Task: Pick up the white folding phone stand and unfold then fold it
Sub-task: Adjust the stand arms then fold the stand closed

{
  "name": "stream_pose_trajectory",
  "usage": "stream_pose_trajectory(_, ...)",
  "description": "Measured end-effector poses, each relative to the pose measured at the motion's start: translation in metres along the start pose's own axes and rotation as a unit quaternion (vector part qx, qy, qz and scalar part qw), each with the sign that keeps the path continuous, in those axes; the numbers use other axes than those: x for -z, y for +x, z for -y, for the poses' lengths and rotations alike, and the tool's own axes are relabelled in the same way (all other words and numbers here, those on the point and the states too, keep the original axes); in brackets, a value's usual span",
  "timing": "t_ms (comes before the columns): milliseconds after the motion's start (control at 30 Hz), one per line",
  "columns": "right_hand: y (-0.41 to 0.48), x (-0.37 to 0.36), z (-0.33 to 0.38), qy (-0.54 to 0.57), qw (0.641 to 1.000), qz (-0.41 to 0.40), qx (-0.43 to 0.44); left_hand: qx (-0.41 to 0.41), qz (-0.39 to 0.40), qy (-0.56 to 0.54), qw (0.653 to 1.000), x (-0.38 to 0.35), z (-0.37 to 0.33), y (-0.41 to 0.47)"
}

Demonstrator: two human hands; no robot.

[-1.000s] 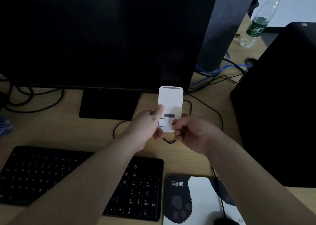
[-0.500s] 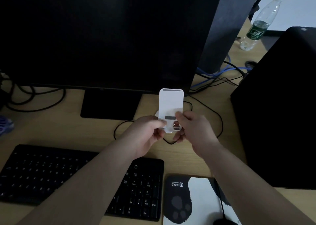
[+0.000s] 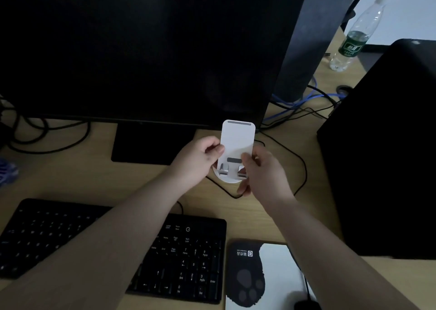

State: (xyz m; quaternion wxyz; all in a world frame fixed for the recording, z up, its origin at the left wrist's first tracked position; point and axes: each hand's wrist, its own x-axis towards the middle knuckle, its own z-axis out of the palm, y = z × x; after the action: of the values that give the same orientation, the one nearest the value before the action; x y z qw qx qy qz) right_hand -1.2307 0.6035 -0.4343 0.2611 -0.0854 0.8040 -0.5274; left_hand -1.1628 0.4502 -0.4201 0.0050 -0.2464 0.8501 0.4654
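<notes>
Two bare hands hold a white plastic folding phone stand [image 3: 238,142] above a light wooden desk [image 3: 70,177], in front of a dark monitor [image 3: 141,50]. The left hand [image 3: 200,160] pinches the upright panel's left edge; the right hand [image 3: 264,173] grips its lower right side beside the rounded base. A clear plastic bottle with a green label [image 3: 354,41] stands far right; its contents cannot be made out.
</notes>
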Motion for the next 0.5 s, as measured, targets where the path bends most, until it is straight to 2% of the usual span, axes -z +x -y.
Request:
stream_pose_trajectory(133,-0.006,-0.011,-0.001,0.021,1.000,-0.016,0.002,0.016,0.037,0.005,0.999,0.010,0.001,0.006)
stream_pose_trajectory(233,-0.003,-0.004,0.002,-0.009,1.000,-0.003,0.007,0.020,0.003,-0.022,1.000,-0.001,0.000,0.000)
stream_pose_trajectory(333,0.014,0.019,0.007,-0.078,0.996,0.049,0.009,0.053,-0.055,-0.088,0.993,-0.029,-0.002,-0.016)
stream_pose_trajectory(400,0.021,0.030,0.009,-0.077,0.993,0.085,0.013,0.063,-0.065,-0.113,0.989,-0.042,-0.005,-0.024)
stream_pose_trajectory(500,0.016,0.024,0.005,-0.050,0.996,0.078,0.007,0.050,-0.054,-0.055,0.996,-0.034,-0.005,-0.018)
